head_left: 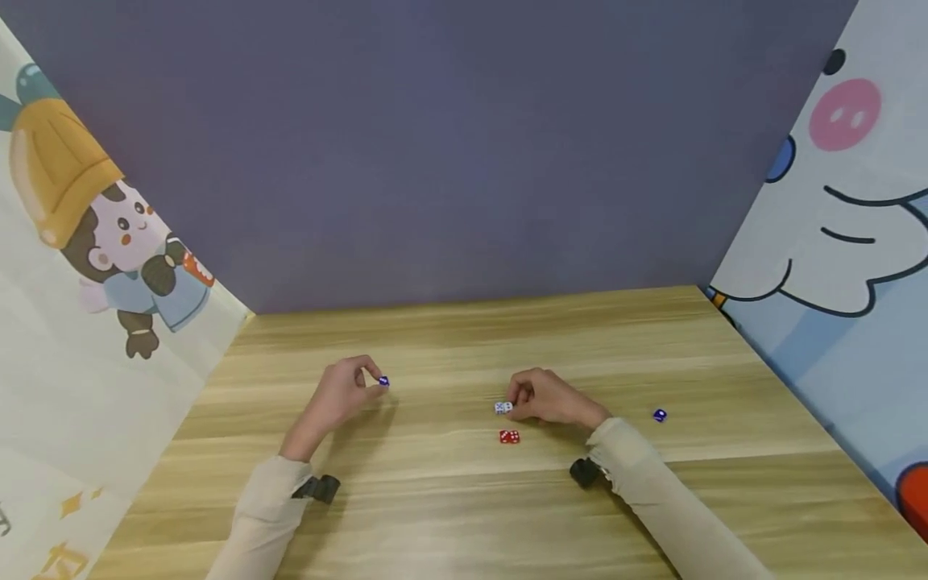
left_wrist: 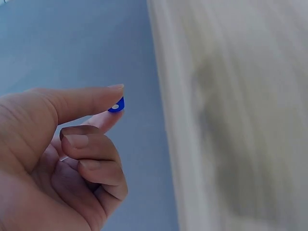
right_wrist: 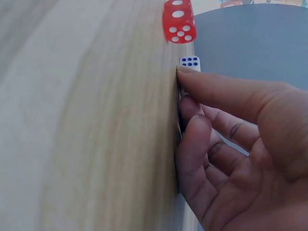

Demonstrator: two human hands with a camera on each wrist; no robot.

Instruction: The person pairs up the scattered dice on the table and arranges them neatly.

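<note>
My left hand (head_left: 371, 387) is raised a little above the wooden table (head_left: 464, 499) and pinches a small blue die (head_left: 383, 381) between thumb and index finger. The left wrist view shows that blue die (left_wrist: 117, 105) at the fingertips of the left hand (left_wrist: 111, 114), with the other fingers curled in. My right hand (head_left: 518, 403) rests on the table with its fingers loosely curled. A white die (head_left: 503, 408) with blue pips lies just past its fingertips. In the right wrist view the thumb tip of the right hand (right_wrist: 185, 89) is right beside the white die (right_wrist: 189, 62), not around it.
A red die (head_left: 509, 437) lies just in front of the white one, seen again as the red die (right_wrist: 178, 21). A second blue die (head_left: 659, 415) sits alone to the right. Cartoon-printed panels stand on both sides and a purple wall at the back.
</note>
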